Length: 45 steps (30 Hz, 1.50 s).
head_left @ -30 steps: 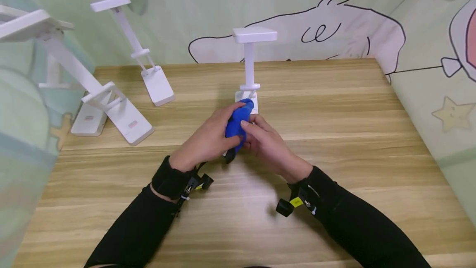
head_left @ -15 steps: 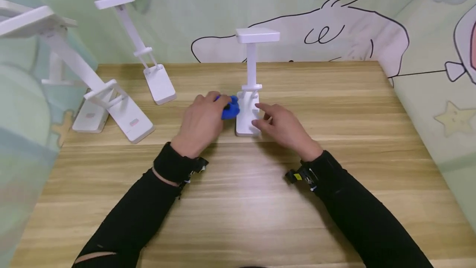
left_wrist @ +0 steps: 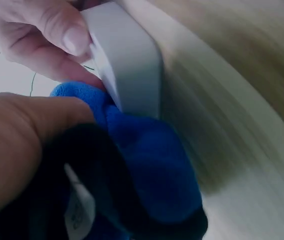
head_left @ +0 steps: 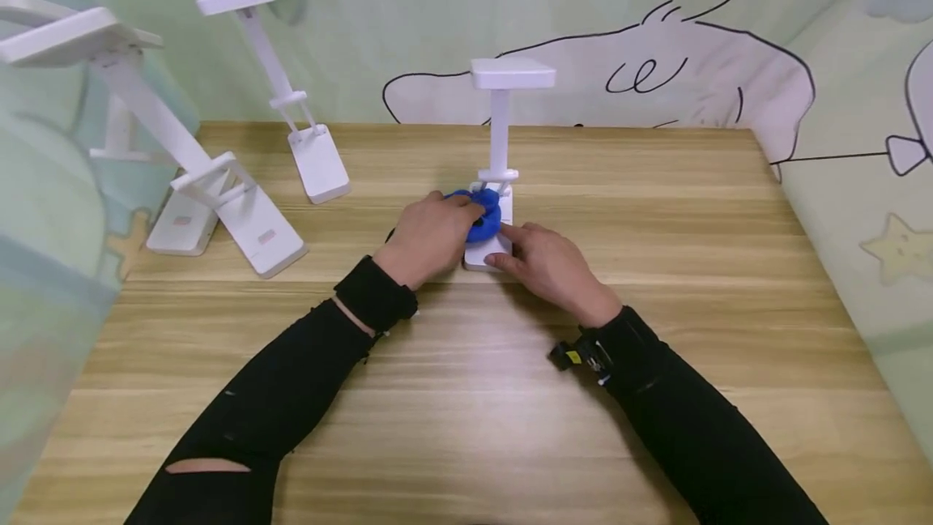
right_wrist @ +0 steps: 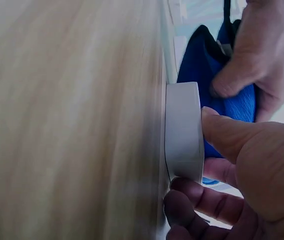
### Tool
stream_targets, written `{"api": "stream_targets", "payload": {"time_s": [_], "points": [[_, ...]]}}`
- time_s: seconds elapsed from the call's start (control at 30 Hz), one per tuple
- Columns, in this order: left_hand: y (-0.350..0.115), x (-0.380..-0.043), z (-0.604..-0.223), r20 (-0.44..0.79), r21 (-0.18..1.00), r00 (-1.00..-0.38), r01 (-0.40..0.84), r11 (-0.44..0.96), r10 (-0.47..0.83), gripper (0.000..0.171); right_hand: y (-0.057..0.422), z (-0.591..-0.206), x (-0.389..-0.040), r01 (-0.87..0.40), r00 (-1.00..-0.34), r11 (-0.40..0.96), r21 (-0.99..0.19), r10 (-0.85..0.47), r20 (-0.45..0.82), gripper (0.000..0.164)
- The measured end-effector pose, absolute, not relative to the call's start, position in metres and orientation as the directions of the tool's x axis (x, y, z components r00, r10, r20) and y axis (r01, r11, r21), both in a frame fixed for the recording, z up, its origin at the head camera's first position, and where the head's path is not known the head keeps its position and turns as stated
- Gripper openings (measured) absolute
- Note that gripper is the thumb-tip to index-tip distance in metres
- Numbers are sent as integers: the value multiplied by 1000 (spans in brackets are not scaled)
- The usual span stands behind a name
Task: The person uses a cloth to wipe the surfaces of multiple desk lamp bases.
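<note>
A white desk lamp (head_left: 499, 132) with a flat head stands upright at the middle of the table. My left hand (head_left: 430, 237) holds a blue plush cloth (head_left: 487, 221) against the top of its base. In the left wrist view, black trim and a white tag (left_wrist: 79, 212) show on the cloth, with the thumb on its near side. My right hand (head_left: 550, 262) grips the right side of the lamp base. The right wrist view shows its thumb on the top edge of the base (right_wrist: 183, 132) and fingers along the side. The cloth and hands hide part of the base.
More white lamps stand at the left: a large one (head_left: 264, 237) in front, one behind it (head_left: 182, 225), and one (head_left: 319, 164) farther back. A printed curtain (head_left: 437, 14) rises behind the wooden table (head_left: 452, 428).
Both hands first held the cloth in front of the lamp. The right hand has moved to the lamp base. My left hand carried the cloth left of the base, then right onto it.
</note>
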<state>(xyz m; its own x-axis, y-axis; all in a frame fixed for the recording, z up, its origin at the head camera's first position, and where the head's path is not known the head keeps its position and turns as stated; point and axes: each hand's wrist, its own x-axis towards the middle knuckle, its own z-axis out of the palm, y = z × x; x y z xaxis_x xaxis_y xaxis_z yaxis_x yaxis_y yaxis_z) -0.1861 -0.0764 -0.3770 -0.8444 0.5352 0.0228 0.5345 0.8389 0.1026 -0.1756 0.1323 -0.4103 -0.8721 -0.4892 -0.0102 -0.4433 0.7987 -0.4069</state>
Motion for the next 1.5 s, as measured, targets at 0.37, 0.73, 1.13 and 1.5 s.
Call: {"api": "stream_targets", "payload": {"time_s": [0.37, 0.73, 1.13, 1.5], "points": [[-87, -174, -353, -33, 71, -912, 406, 911, 409, 26, 130, -409, -174, -347, -899, 813, -468, -431, -82, 63], [-71, -174, -365, 214, 112, -921, 355, 928, 326, 35, 134, -412, -175, -340, -899, 801, -493, -431, -80, 62], [-66, -188, -370, -67, 122, -820, 558, 821, 568, 35, 133, -410, -176, -357, -893, 799, -483, -444, -74, 57], [-91, -186, -367, -65, 249, -908, 387, 888, 414, 31, 136, -411, -177, -321, -902, 805, -498, -421, -99, 60]]}}
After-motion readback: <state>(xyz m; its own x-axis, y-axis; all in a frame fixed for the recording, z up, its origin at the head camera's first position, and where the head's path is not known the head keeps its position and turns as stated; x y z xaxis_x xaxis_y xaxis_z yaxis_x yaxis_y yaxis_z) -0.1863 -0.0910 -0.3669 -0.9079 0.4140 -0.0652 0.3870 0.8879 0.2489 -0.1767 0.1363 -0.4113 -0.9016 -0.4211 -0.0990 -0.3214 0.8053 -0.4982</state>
